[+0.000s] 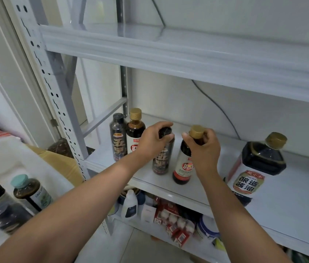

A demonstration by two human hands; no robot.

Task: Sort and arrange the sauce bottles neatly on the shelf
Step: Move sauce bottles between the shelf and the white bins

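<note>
Left hand [152, 141] curls over the black cap of a dark bottle [162, 162], and right hand [204, 150] pinches the neck of a red-label bottle [183, 168] just under its gold cap. Both bottles stand upright, just beside each other, near the front of a white metal shelf [292, 215]. To their right stands a large soy sauce jug [254, 168]. Farther back at the left, a rear black-capped bottle [118, 137] and a rear gold-capped bottle [135, 130] stand side by side. Behind is a white wall crossed by a black cable [220, 109].

white bottle [129, 205] near red packets [180, 237]; cardboard box [62, 164] further left
</note>
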